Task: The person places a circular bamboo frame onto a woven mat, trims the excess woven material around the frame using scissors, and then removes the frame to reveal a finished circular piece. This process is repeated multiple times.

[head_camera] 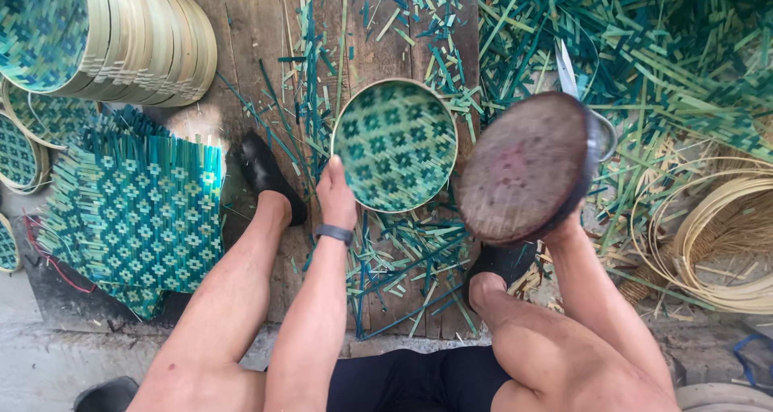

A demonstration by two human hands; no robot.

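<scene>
Resting on the wooden floor between the person's feet, a round woven tray in green and pale bamboo is being steadied at its near-left rim by the left hand, whose fingers are curled loosely over the edge rather than spread flat; a dark band is being worn on that wrist. A round, dark, disc-shaped block is being held up in the right hand, tilted and blurred, just right of the tray; how the fingers are closing round it cannot be told, since they are hidden behind the disc. As a judgement, the tray is being taken as well along: its weave is already fitted inside a hoop rim and looks trimmed round, while any pressing or finishing of the rim is being counted as left. One tray is being worked; one stack of finished trays is lying on its side at upper left, with roughly ten rims being counted in it, though the exact number is unclear. One square woven mat, untrimmed, is lying to the left, with parts of three more round pieces at the left edge. One bundle of pale hoops is lying at right, and cut strips beyond counting are being left scattered about
</scene>
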